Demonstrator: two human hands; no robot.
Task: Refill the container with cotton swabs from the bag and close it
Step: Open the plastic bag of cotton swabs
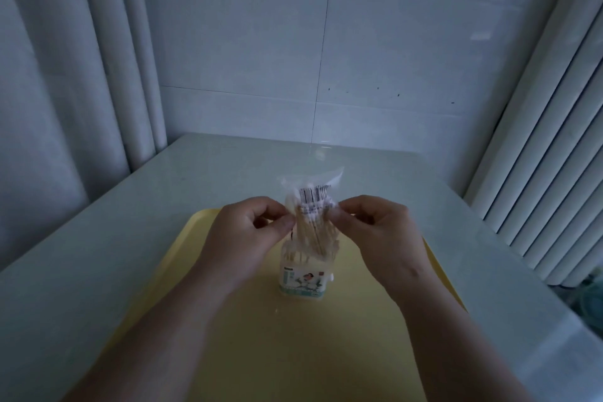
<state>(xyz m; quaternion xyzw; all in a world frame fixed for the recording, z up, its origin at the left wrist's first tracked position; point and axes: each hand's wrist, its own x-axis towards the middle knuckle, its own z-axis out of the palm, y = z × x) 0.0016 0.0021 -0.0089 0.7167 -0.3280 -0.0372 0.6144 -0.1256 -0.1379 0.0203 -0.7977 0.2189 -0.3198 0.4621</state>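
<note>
Left fingers: the bag (312, 193) is pinched by its left side between thumb and forefinger (287, 224) of the left hand (248, 233), with the other fingers curled in behind.
Right fingers: same deal on the right hand (375, 233); the bag's right side is nipped at the fingertips (339, 213).
Bag: clear plastic, held up between both hands, barcode sticker faced toward the camera, crumpled end stuck up top.
Cotton swabs (315, 237): a wooden-stick bunch is fanned out of the bag's lower end into the open top below. It's pretty blurry, so how deep can't be told.
Container (305, 282): stood upright right under the bag, printed label seen on front.
Tray (293, 343): yellow, with the container sat on it.
Table (98, 254): pale, with the tray laid on it.
Backdrop: tiled wall (244, 42), curtains (65, 75) hung on both sides.
</note>
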